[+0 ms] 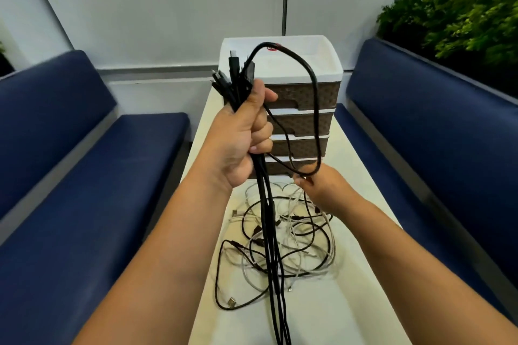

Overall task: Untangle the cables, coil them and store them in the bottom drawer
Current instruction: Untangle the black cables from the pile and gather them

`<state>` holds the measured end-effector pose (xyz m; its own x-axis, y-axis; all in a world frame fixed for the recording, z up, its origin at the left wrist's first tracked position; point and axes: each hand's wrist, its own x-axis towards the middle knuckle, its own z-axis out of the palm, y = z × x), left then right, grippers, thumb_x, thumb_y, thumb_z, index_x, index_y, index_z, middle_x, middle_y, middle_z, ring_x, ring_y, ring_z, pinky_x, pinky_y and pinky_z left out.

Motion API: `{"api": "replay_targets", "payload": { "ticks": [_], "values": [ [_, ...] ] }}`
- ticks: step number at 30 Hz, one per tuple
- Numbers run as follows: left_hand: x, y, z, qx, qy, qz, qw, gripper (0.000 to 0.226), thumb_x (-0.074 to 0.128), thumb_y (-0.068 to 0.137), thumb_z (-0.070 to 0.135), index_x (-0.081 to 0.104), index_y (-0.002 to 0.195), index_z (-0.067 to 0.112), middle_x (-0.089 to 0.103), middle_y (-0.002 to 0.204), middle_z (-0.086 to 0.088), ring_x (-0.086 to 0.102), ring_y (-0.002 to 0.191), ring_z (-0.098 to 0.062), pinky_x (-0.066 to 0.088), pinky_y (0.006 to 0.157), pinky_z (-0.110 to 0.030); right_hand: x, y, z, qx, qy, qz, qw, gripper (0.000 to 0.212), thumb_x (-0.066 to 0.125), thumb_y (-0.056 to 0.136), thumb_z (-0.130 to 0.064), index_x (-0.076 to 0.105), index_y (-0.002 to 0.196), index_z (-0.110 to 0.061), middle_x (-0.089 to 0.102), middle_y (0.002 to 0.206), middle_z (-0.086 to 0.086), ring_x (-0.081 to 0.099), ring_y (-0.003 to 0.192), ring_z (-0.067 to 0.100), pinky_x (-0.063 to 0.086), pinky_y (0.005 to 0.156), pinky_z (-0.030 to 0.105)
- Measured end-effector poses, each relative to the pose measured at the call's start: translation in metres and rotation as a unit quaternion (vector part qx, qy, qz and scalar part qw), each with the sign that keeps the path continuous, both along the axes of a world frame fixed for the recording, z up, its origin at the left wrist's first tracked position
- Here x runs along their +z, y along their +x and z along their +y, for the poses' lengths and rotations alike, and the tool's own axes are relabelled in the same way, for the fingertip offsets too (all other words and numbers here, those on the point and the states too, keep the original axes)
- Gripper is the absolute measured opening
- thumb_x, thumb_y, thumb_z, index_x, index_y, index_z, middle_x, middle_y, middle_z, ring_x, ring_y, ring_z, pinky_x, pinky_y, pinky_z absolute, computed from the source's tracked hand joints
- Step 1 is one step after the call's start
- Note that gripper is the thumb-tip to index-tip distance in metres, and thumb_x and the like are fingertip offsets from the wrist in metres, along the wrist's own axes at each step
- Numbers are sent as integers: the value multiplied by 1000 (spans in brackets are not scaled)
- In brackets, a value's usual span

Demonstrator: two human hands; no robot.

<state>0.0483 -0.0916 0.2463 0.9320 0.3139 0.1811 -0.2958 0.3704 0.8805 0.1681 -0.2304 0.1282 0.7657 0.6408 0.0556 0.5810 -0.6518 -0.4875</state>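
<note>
- Two bare forearms reach in from six o'clock over a narrow white surface (pixel 364 176) set between two blue benches (pixel 84 190).
- Left hand (pixel 241 131), raised at the centre, is curled tight around a bundle of black cables (pixel 238 81); their plugs stick up at twelve o'clock from the fist, and the long ends hang straight down toward six o'clock.
- One black cable loop (pixel 314 87) arcs from the fist out toward two o'clock and drops to the right hand (pixel 322 187), which pinches its low end between fingertips.
- Tangled black and white cables (pixel 294 238) lie in a heap on the surface below both hands.
- Brown drawer unit (pixel 305 117) stands at twelve o'clock behind the hands, its drawers all pushed in.
</note>
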Motion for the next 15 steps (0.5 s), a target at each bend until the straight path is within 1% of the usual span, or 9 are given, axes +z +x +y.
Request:
{"api": "replay_targets", "payload": {
  "ticks": [3, 6, 8, 10, 11, 12, 13, 14, 15],
  "values": [
    [1, 0, 5, 10, -11, -7, 1000, 26, 48, 99, 37, 57, 86, 17, 23, 48, 10, 17, 41, -4, 18, 36, -17, -10, 13, -6, -42, -35, 9, 998, 19, 50, 99, -28, 62, 90, -16, 64, 90, 8, 57, 79, 25, 39, 61, 30],
    [1, 0, 10, 23, -21, -9, 999, 26, 49, 99, 37, 58, 85, 17, 23, 48, 11, 17, 41, -3, 19, 35, -16, -12, 21, -13, -61, -53, 11, 997, 20, 49, 101, -27, 64, 94, -16, 62, 84, 6, 56, 76, 23, 34, 57, 28],
    [2, -2, 11, 26, -34, -17, 999, 27, 47, 99, 38, 58, 85, 18, 22, 48, 11, 16, 41, -3, 17, 37, -16, -6, 22, -17, -76, -27, -19, 997, 21, 48, 101, -27, 64, 93, -17, 56, 73, 2, 53, 66, 20, 31, 52, 27],
    [5, -3, 13, 31, -40, -28, 998, 27, 44, 100, 38, 56, 86, 19, 15, 51, 10, 11, 43, -4, 14, 38, -17, 5, 24, -21, -92, 28, -72, 993, 24, 48, 101, -29, 60, 84, -18, 46, 66, -1, 45, 58, 13, 26, 50, 27],
    [6, -4, 14, 35, -44, -33, 998, 28, 43, 101, 38, 56, 86, 19, 12, 55, 8, 9, 45, -5, 13, 37, -17, 11, 24, -23, -94, 62, -101, 988, 25, 49, 101, -29, 56, 80, -18, 44, 67, 0, 43, 59, 12, 27, 51, 28],
    [7, -5, 15, 38, -50, -38, 997, 29, 42, 101, 39, 56, 86, 19, 9, 58, 6, 8, 47, -6, 13, 37, -17, 17, 26, -25, -99, 98, -121, 983, 26, 49, 101, -27, 56, 79, -15, 48, 70, 2, 45, 61, 14, 30, 54, 30],
    [8, -5, 17, 42, -58, -41, 997, 30, 42, 101, 39, 57, 87, 18, 9, 59, 5, 7, 47, -7, 13, 37, -17, 25, 27, -28, -110, 148, -117, 976, 26, 48, 101, -26, 58, 82, -12, 53, 73, 5, 51, 65, 18, 37, 57, 32],
    [8, -5, 19, 44, -67, -44, 996, 30, 42, 101, 40, 57, 87, 18, 9, 60, 5, 7, 47, -7, 14, 37, -17, 33, 28, -30, -127, 213, -77, 966, 25, 45, 101, -25, 60, 87, -11, 59, 75, 6, 57, 69, 21, 45, 62, 35],
    [9, -5, 20, 46, -73, -45, 995, 31, 42, 101, 40, 58, 88, 18, 9, 59, 5, 7, 47, -7, 14, 37, -17, 42, 28, -32, -140, 284, -14, 949, 24, 43, 102, -25, 59, 89, -13, 62, 74, 6, 63, 71, 24, 51, 66, 38]
  ]
}}
